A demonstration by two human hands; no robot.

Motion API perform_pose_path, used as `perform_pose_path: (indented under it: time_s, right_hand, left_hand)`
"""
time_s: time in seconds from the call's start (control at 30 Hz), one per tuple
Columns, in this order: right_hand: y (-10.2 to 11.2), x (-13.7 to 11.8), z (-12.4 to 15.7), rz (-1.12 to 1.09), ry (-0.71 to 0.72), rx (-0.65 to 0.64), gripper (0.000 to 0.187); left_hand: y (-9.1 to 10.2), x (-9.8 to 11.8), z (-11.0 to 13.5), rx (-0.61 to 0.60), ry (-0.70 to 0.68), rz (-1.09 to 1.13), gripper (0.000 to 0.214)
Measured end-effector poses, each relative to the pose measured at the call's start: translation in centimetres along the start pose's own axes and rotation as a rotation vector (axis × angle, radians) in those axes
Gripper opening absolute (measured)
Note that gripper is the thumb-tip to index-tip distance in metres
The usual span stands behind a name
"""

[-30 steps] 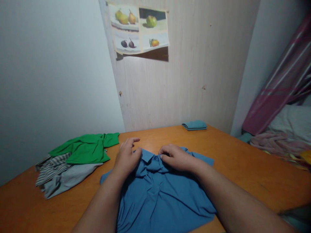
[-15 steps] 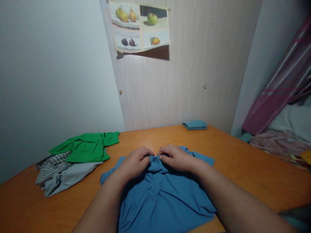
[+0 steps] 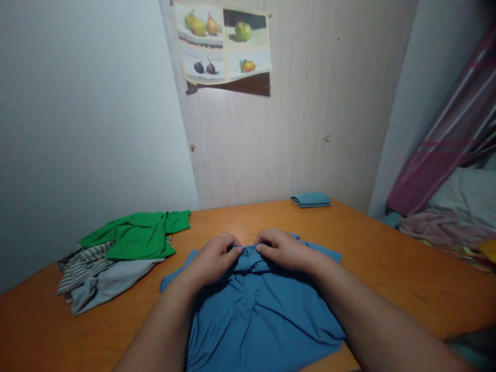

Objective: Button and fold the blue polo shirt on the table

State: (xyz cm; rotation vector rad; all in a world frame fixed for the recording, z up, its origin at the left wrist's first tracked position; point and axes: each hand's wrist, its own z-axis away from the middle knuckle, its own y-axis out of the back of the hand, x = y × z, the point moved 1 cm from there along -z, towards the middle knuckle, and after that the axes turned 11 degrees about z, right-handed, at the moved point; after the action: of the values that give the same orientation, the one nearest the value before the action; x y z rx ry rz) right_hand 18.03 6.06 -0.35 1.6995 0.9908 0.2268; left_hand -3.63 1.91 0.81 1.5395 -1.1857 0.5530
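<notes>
Collar (image 3: 248, 254) under left hand (image 3: 214, 257), right hand (image 3: 283, 250)

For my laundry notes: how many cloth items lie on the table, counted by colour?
Blue: 2, polo shirt and folded cloth.
Green: 1, green shirt.
Grey: 1, striped grey heap.
Total: 4.

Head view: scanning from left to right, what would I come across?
Green shirt → left hand → right hand, both pinching the collar of the blue shirt → pink bedding at far right.
</notes>
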Motion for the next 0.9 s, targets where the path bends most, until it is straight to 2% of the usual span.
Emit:
perform_pose_path:
  time_s: [0.13,0.33,0.43,0.5,0.57,0.63,0.7,0.77,0.9]
  right_hand:
    - [0.4,1.5,-0.3,0.010,-0.070,0.045,0.011]
    - [0.5,2.5,-0.8,-0.032,-0.122,0.192,0.010]
    - [0.5,2.7,-0.7,-0.119,-0.202,0.229,0.021]
    - [0.6,2.9,-0.5,-0.180,-0.223,0.181,0.033]
    - [0.6,3.0,-0.2,-0.215,-0.209,0.073,0.039]
    - [0.5,3.0,0.0,-0.191,-0.186,-0.030,0.036]
    - [0.4,3.1,0.0,-0.147,-0.186,-0.060,0.029]
    - [0.4,3.2,-0.2,-0.167,-0.206,-0.010,0.026]
    - [1.0,3.7,-0.5,-0.409,-0.324,0.160,0.029]
  left_hand:
    - [0.9,0.1,-0.2,0.141,0.038,0.084,0.022]
    - [1.5,-0.2,0.0,0.227,0.167,0.252,0.029]
    - [1.6,-0.7,0.0,0.247,0.208,0.326,0.033]
    - [1.8,-0.9,0.0,0.259,0.213,0.348,0.033]
    - [2.1,-1.1,-0.1,0.269,0.208,0.350,0.031]
    - [2.3,-1.3,-0.2,0.280,0.204,0.348,0.031]
    - [2.5,-1.5,-0.3,0.292,0.212,0.356,0.031]
    - [2.7,-1.6,-0.3,0.302,0.230,0.376,0.032]
    - [2.9,-1.6,-0.2,0.328,0.243,0.404,0.033]
